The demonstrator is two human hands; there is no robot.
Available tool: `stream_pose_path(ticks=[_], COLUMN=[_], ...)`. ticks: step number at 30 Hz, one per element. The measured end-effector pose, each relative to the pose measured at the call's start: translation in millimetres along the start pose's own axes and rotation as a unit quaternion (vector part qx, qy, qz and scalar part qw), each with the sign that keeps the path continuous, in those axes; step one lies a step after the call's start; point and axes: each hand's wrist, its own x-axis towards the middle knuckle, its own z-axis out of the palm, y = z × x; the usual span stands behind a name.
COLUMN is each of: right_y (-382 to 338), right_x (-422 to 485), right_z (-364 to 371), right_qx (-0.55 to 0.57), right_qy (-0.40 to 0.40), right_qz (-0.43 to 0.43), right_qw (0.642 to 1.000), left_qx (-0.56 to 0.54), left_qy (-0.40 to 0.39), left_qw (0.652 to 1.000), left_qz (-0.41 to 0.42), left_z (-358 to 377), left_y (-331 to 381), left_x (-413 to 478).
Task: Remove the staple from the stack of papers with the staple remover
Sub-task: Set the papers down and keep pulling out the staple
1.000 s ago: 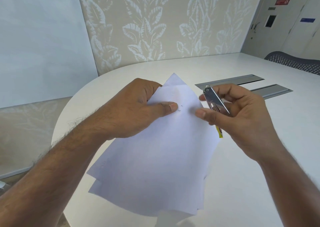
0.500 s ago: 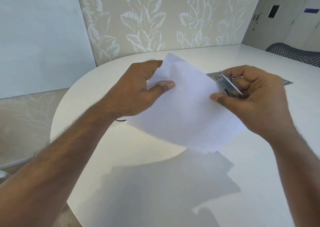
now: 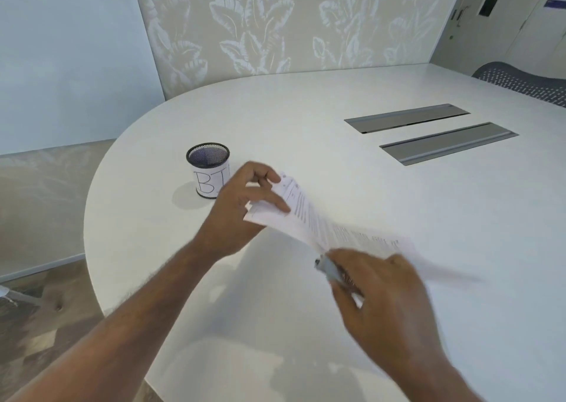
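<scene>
My left hand (image 3: 245, 205) pinches one corner of the white stack of papers (image 3: 309, 217), which is blurred and stretches low over the table to the right with its printed side up. My right hand (image 3: 382, 297) is just in front of the papers, closed around the metal staple remover (image 3: 329, 268), whose grey tip sticks out toward the sheets' near edge. The staple itself is too small and blurred to make out.
A black mesh pen cup (image 3: 208, 170) with a white label stands left of my left hand. Two grey cable hatches (image 3: 428, 133) are set into the white table (image 3: 306, 119) at the right. A mesh chair back (image 3: 520, 80) shows at the far right.
The papers were turned over and lowered from in front of me toward the table, printed side now up. Both hands came down, the right with the staple remover. The pen cup came into sight.
</scene>
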Motion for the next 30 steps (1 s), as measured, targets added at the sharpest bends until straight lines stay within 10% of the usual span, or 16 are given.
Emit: stream_pose_path(ticks=[13, 22, 30], right_y=[50, 49, 43], right_x=[-8, -15, -15], right_z=[62, 83, 81], right_qx=[0.410, 0.385, 0.391], right_qy=[-0.167, -0.130, -0.172], right_qz=[0.415, 0.436, 0.425], right_qw=[0.795, 0.803, 0.798], left_qx=[0.001, -0.274, -0.236], left_qy=[-0.021, 0.182, 0.043], left_qw=[0.988, 0.790, 0.833], left_qz=[-0.153, -0.518, -0.498], left_z=[27, 38, 37], left_y=[-50, -28, -20], left_x=[-67, -81, -87])
